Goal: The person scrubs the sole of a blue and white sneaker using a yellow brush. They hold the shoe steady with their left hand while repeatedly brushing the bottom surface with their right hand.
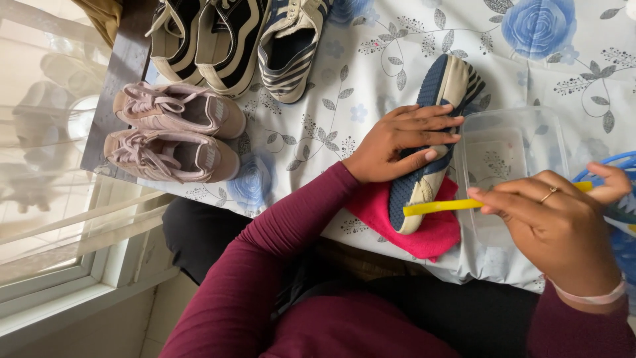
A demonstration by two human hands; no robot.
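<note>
Floral tablecloth | left hand pins striped shoe flat-palmed | right hand pinches yellow brush | I judge: shoe may slide off pink cloth.

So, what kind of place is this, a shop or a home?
Most likely a home, at a table by a window. A flowered tablecloth covers the table, worn shoes stand in pairs beside the window frame, and the left hand steadies a shoe on a pink cloth.
</note>
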